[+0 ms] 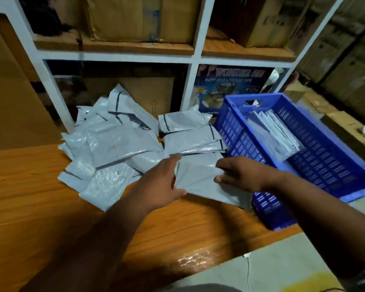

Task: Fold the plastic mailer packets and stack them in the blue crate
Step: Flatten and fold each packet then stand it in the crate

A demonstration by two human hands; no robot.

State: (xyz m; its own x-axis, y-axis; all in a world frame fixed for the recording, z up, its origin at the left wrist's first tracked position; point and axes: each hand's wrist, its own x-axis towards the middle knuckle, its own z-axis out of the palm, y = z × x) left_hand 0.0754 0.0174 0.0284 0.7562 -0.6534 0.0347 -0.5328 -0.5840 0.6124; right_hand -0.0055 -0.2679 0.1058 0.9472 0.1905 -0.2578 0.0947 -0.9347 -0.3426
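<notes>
One white shelving unit (190, 57) stands at the back of our bench, its bays holding cardboard cartons (139, 17) and a dark blue tape box (230, 81) printed "WONDER" and "BOPP SELF ADHESIVE TAPE".

One wooden table (40, 197), orange-brown with a glossy film, runs below it.

One blue crate (329, 161), slotted walls, sits on the table's right side and overhangs its edge. Inside, against the far left wall, we log a short stack of folded mailers (274, 131).

One loose heap of grey mailer packets (114, 140), unfolded and crumpled, lies on the table left of the crate, reaching back to the shelving.

One grey mailer (198, 182) in work, held between our two hands just in front of the heap and touching the crate's near left corner.

Our left hand (162, 182) holds the mailer's left edge, thumb at the near corner and fingers along the far side.

Our right hand (240, 173) pinches its right edge, thumb and fingertips closed on the plastic.
</notes>
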